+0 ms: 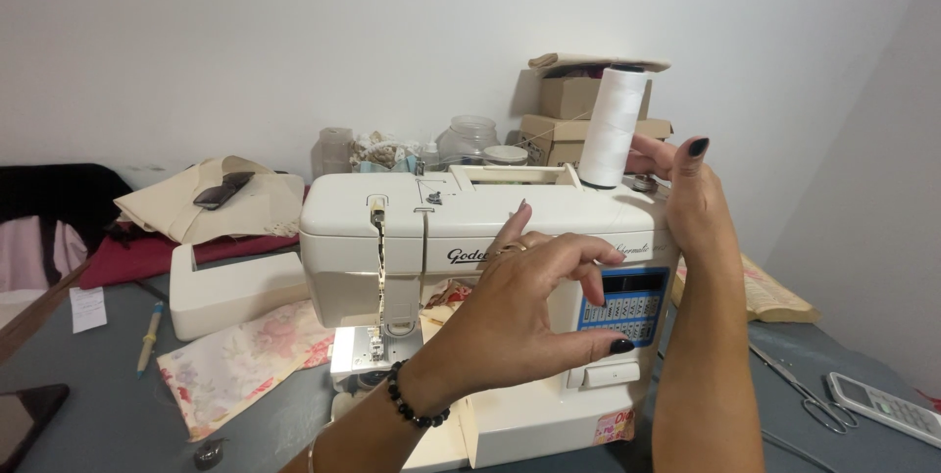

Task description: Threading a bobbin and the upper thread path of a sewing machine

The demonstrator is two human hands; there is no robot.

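Right hand (686, 189) fingers touch, perhaps grip, the white thread cone (613, 126) before brown boxes (569, 110); left hand (534, 311) fingers apart above the sewing machine's (441, 228) blue panel (622, 311).

The sewing machine (470, 267) stands in the middle of the table (108, 414). On its top, to the right, a thread cone (613, 125) stands upright, with the right hand (691, 194) just beside it. The left hand (529, 306) hovers before the machine's front panel. Behind the machine stand a jar (469, 138) and 2 stacked boxes (569, 120). Left of it lies a patterned cloth (240, 360), with a pen (149, 336) further left. Scissors (809, 395) and a remote (887, 406) lie to the right.
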